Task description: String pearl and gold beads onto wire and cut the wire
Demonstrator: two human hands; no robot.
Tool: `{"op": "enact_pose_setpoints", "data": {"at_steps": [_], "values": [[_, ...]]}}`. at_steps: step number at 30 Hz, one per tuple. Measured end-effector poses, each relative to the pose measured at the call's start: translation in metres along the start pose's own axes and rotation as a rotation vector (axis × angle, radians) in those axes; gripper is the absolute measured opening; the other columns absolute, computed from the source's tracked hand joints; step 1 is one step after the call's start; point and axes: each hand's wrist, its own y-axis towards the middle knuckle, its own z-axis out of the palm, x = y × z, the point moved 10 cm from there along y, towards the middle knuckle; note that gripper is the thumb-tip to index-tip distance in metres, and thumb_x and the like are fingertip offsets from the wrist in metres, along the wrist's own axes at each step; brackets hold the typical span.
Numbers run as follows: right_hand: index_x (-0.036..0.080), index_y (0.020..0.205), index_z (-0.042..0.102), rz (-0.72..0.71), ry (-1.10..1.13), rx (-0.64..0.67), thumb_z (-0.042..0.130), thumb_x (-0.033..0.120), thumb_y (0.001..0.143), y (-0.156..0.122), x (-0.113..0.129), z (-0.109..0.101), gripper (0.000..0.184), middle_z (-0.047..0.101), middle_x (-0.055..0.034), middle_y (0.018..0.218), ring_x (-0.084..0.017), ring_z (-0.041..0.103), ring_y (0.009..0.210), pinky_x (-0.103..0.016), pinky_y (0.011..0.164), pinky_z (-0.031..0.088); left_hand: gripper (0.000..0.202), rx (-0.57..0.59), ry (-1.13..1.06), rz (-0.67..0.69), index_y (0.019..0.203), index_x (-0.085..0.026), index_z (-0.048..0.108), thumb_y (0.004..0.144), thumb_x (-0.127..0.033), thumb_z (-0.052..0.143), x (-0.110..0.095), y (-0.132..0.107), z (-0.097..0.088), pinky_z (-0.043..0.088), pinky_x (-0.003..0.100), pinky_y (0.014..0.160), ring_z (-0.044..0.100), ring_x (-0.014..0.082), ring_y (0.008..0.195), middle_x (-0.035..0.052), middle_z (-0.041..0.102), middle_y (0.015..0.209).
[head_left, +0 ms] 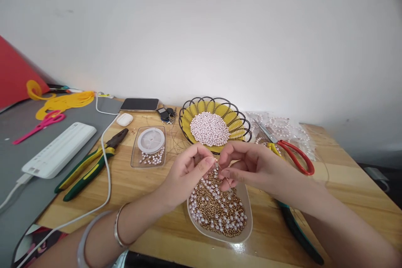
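My left hand point(193, 167) is closed in a pinch, thumb against forefinger. Between the fingertips of both hands shows a small gold and pearl bead strand point(216, 161), partly hidden. My right hand point(243, 165) is also closed, its thumb and fingers pinched at the other side of the strand. Both hands are raised over the far end of a white tray point(249, 228), which holds gold beads point(205, 203) and pearl beads point(223, 220). Just behind the hands stands a yellow and black basket point(238, 121) of pale pink beads point(209, 129).
To the left are a clear box point(134, 159) with a white spool point(151, 140), green-yellow pliers point(94, 163), a power bank point(59, 150) with cable, a phone point(140, 104) and keys point(166, 114). Red-handled scissors point(295, 157), bagged beads point(292, 130) and a dark teal-handled tool point(300, 232) lie right.
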Motion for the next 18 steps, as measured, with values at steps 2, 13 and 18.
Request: {"op": "enact_pose_setpoints", "data": {"at_steps": [2, 13, 18], "values": [[0.020, 0.084, 0.061, 0.006, 0.009, 0.013, 0.079, 0.030, 0.082, 0.000, -0.001, 0.004, 0.022, 0.074, 0.0007, 0.076, -0.016, 0.079, 0.071, -0.025, 0.067, 0.062, 0.027, -0.012, 0.011, 0.006, 0.084, -0.019, 0.060, 0.096, -0.042, 0.064, 0.000, 0.000, -0.002, 0.043, 0.024, 0.062, 0.051, 0.0128, 0.067, -0.0005, 0.056, 0.077], [0.021, 0.080, 0.060, 0.041, 0.054, 0.076, 0.079, 0.023, 0.081, 0.001, -0.010, 0.016, 0.019, 0.077, 0.0010, 0.077, -0.013, 0.077, 0.070, -0.022, 0.066, 0.059, 0.024, -0.039, 0.027, 0.034, 0.084, -0.019, 0.059, 0.099, -0.037, 0.062, 0.000, 0.001, -0.005, 0.044, 0.023, 0.065, 0.050, 0.0125, 0.071, -0.0009, 0.055, 0.078], [0.020, 0.081, 0.061, 0.002, 0.062, 0.122, 0.074, 0.024, 0.088, 0.000, -0.006, 0.020, 0.015, 0.081, -0.0028, 0.079, -0.013, 0.077, 0.074, -0.024, 0.070, 0.060, 0.026, -0.046, 0.059, 0.033, 0.083, -0.018, 0.058, 0.099, -0.039, 0.062, 0.000, 0.001, -0.007, 0.042, 0.024, 0.064, 0.050, 0.0124, 0.070, -0.0009, 0.055, 0.079]]}}
